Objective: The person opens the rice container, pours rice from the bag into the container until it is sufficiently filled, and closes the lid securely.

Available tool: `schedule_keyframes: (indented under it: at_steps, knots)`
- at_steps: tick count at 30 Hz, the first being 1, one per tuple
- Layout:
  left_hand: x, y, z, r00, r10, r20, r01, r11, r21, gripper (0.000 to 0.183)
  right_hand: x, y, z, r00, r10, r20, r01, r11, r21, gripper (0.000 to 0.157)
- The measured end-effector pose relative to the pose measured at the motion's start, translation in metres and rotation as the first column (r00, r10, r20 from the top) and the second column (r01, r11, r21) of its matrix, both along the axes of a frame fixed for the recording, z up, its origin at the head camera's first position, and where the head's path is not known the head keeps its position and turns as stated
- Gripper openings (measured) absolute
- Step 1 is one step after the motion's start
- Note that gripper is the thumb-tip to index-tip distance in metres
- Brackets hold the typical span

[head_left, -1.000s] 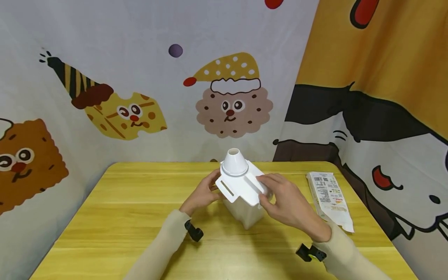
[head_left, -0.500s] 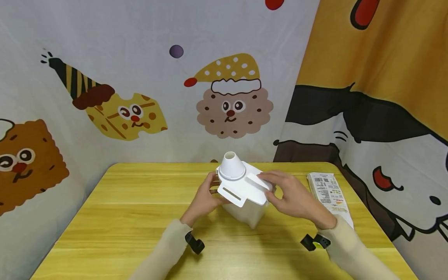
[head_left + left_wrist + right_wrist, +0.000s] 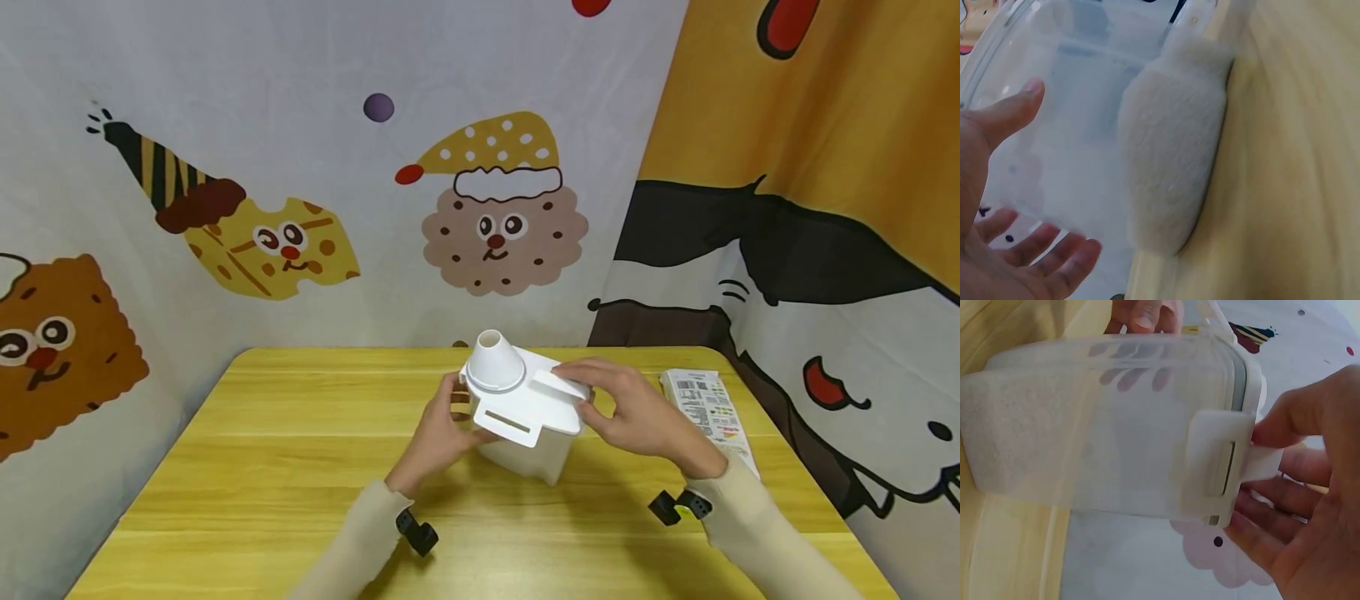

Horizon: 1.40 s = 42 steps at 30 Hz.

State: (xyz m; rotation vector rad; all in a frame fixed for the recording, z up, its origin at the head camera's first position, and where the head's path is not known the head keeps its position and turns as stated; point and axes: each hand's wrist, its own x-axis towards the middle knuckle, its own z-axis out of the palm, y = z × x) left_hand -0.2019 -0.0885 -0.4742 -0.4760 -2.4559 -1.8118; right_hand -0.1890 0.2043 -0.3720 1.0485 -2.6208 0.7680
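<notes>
A translucent plastic storage container (image 3: pixel 525 460) stands on the table, with pale fine grains (image 3: pixel 1172 150) in its lower part. Its white lid (image 3: pixel 551 414) carries a cone-shaped spout (image 3: pixel 496 365), a raised handle (image 3: pixel 558 383) and a slotted side latch (image 3: pixel 1219 469) that sticks out. My left hand (image 3: pixel 435 433) holds the container's left side, thumb (image 3: pixel 1019 112) against one wall and fingers round the corner. With thumb and fingers, my right hand (image 3: pixel 641 410) pinches the lid's raised handle. The container hides part of the left fingers in the head view.
A flat white printed packet (image 3: pixel 708 408) lies at the right of the yellow wood-grain table (image 3: pixel 300 500), behind the right forearm. A cartoon-printed cloth (image 3: pixel 300 150) hangs behind the table's far edge. Each wrist wears a small black camera (image 3: pixel 416 532).
The container has turned, its spout shifting slightly left and its lower front corner right. My right hand has moved a little right with the lid. The packet stays put.
</notes>
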Motion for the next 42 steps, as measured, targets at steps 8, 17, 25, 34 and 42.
schedule_keyframes:
  at_steps: [8, 17, 25, 34, 42]
  knots:
    - [-0.020, -0.014, 0.004, 0.981, -0.192, 0.038, 0.193, 0.981, -0.008, 0.087, 0.014, -0.004, 0.004, 0.991, -0.112, -0.069, 0.113, 0.994, 0.004, 0.037]
    - [-0.042, -0.023, -0.001, 0.919, -0.389, 0.068, 0.383, 0.920, 0.086, 0.085, 0.023, -0.011, 0.001, 0.983, -0.146, -0.112, 0.149, 0.989, 0.023, 0.035]
    - [-0.042, -0.024, -0.001, 0.927, -0.369, 0.068, 0.361, 0.927, 0.104, 0.089, 0.018, -0.009, -0.001, 0.986, -0.103, -0.131, 0.104, 0.995, 0.006, 0.037]
    - [-0.029, -0.017, -0.002, 0.966, -0.256, 0.046, 0.251, 0.965, 0.080, 0.086, 0.003, 0.003, 0.000, 0.993, -0.036, -0.109, 0.038, 0.999, 0.013, 0.040]
    - [-0.006, -0.005, 0.001, 0.990, -0.128, 0.065, 0.123, 0.990, 0.069, 0.088, -0.009, 0.013, 0.001, 0.997, 0.016, -0.077, -0.012, 0.999, 0.043, 0.045]
